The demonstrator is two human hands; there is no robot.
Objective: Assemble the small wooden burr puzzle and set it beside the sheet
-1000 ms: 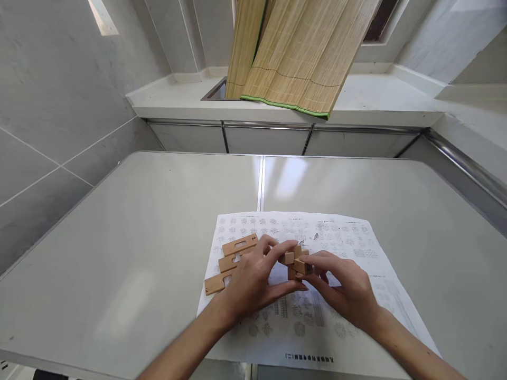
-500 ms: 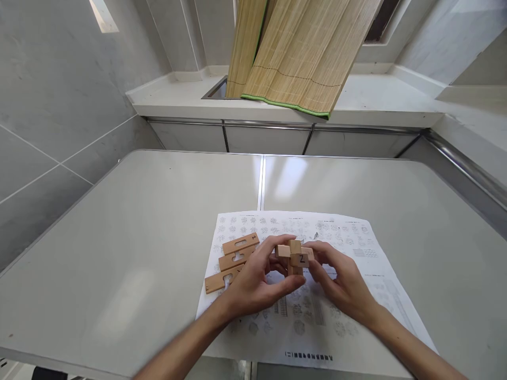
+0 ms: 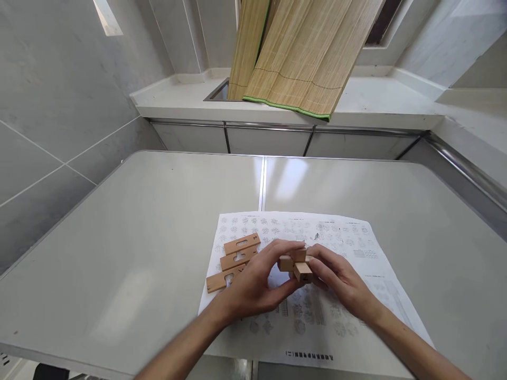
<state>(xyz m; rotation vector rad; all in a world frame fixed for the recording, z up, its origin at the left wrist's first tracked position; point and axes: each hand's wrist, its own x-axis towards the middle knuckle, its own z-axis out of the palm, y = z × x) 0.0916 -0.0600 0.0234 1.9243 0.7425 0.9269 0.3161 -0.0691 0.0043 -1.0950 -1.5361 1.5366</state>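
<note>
Holding a small cluster of interlocked wooden blocks (image 3: 296, 264) between them, the left hand (image 3: 253, 282) and the right hand (image 3: 340, 282) meet just above a printed instruction sheet (image 3: 340, 316) that lies on the grey surface (image 3: 130, 253). The left hand is closed around the cluster from its near left side, thumb below and fingers curled over the top; the right hand pinches it from the right, fingertips touching the end of a protruding block. The cluster sits near the middle of the sheet, close to the paper; whether it rests on the sheet or is lifted clear cannot be told from this view.

Three loose notched wooden bars (image 3: 236, 258) lie side by side on the sheet's left part, just beside the left hand's knuckles. Behind the surface, rolled bamboo mats (image 3: 301, 58) lean over a pale counter (image 3: 380, 100).

Risks, as judged from this arrangement: the cluster appears only partly assembled, so uneven pressure from either hand could let one block slide out of its notch and the whole joint fall apart onto the sheet. A block pushed in at a slight tilt may jam rather than seat. The left hand's back is close to the loose bars, and a sideways movement could knock them out of order or off the paper. The sheet itself is unweighted and could shift under the wrists.
</note>
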